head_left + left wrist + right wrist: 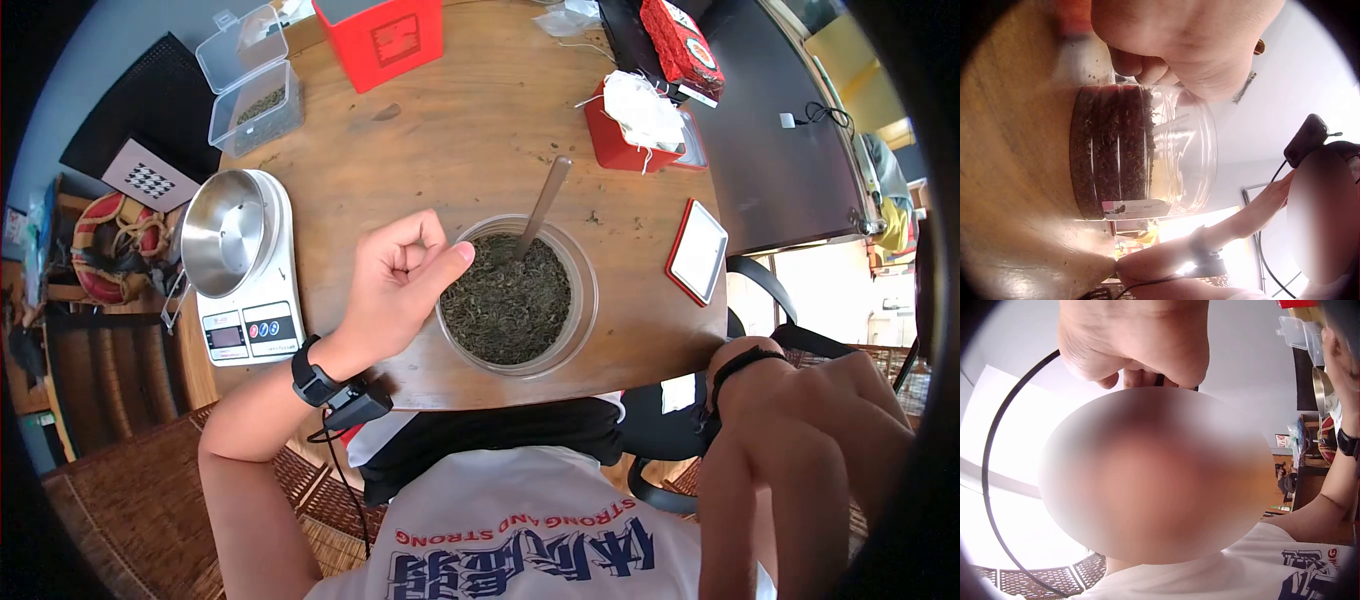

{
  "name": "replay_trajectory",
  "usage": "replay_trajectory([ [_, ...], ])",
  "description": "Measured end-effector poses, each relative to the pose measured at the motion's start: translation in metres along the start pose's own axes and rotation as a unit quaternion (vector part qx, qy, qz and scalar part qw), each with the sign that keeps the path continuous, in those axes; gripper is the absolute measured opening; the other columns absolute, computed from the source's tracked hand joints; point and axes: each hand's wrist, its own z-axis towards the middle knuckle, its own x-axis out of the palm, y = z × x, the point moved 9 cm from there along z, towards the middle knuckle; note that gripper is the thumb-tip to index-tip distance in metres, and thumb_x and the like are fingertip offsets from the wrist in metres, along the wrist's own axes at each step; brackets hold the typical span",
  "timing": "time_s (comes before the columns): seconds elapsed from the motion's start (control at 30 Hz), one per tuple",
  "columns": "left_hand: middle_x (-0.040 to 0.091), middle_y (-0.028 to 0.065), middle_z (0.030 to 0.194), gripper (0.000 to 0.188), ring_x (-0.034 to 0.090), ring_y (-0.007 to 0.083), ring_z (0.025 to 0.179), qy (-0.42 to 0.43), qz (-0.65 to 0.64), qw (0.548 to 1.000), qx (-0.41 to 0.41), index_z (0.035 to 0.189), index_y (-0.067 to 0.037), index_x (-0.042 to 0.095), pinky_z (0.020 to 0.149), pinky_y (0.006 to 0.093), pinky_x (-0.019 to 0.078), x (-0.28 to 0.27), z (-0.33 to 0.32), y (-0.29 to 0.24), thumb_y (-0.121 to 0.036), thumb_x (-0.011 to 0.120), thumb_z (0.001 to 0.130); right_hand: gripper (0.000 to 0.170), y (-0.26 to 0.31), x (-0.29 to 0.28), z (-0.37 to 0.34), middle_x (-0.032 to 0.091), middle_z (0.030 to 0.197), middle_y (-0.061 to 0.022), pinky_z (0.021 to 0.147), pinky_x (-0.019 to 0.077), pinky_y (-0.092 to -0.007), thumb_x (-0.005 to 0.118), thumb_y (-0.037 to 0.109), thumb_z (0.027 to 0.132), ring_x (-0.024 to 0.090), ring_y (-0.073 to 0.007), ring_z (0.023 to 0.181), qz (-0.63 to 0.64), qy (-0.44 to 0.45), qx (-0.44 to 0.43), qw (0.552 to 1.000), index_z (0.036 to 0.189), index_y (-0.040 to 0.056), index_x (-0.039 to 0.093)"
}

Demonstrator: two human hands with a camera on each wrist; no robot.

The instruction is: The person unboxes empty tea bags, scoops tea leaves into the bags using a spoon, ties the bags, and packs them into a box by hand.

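A clear round jar (587, 300) of dark dried leaves, resembling loose tea, stands on the wooden table. A brownish spoon-like handle (545, 205) sticks up out of the leaves. My left hand (400, 285) is beside the jar's left rim, fingers curled and thumb tip over the leaves; nothing shows in its grip. Close alongside the clear jar wall (1200, 150), that hand also appears in the left wrist view. My right hand (1138, 340) is raised to the head, fingers bent. A black head-worn camera (1307, 137) is near it; I cannot tell whether the hand grips something.
At left stand a kitchen scale (225, 345) bearing a steel bowl (222, 235) and an open clear box (255, 125) with some leaves. Behind are a red box (385, 50) and a red tin (615, 140) holding white pouches. A red-edged lid (697, 252) lies right.
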Motion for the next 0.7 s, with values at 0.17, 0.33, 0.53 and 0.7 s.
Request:
replay_trajectory([
  [0.17,0.036,-0.0145,0.061,0.038,0.025,-0.0041,0.056,-0.001,-0.009,1.000,0.004,0.072,-0.012,0.042,0.050,0.0225,0.0161,0.001,0.000,0.001,-0.006,0.065,0.101,0.023,0.000,-0.001,0.024,0.067,0.098,0.0040,0.074,0.0509,-0.0182,0.069,0.001,0.092,0.061,-0.0055,0.092,-0.019,-0.017,0.022,0.999,0.095,0.0221,0.077],
  [0.33,0.031,-0.0132,0.061,0.038,0.023,-0.0013,0.058,-0.010,0.006,1.000,-0.018,0.071,-0.013,0.043,0.053,0.0251,0.0147,-0.001,-0.001,0.001,-0.013,0.069,0.099,0.023,0.000,0.001,0.026,0.066,0.097,0.0043,0.073,0.0506,-0.0179,0.069,0.002,0.092,0.061,-0.0054,0.091,-0.002,-0.021,0.016,1.000,0.094,0.0225,0.078],
  [0.53,0.035,-0.0146,0.061,0.038,0.025,-0.0040,0.056,-0.003,-0.014,1.000,0.006,0.072,-0.013,0.042,0.050,0.0223,0.0161,0.001,0.000,0.001,-0.007,0.065,0.102,0.023,-0.002,0.002,0.025,0.066,0.097,0.0047,0.073,0.0502,-0.0175,0.070,0.002,0.091,0.060,-0.0054,0.091,0.005,-0.032,0.018,0.999,0.093,0.0230,0.078],
  [0.7,0.034,-0.0144,0.062,0.038,0.025,-0.0040,0.057,-0.003,0.000,1.000,-0.002,0.072,-0.013,0.042,0.050,0.0220,0.0163,0.000,0.000,0.001,-0.005,0.065,0.101,0.023,-0.005,0.001,0.025,0.066,0.096,0.0050,0.072,0.0499,-0.0172,0.071,0.002,0.091,0.060,-0.0053,0.090,0.011,-0.045,0.021,0.999,0.092,0.0234,0.078],
])
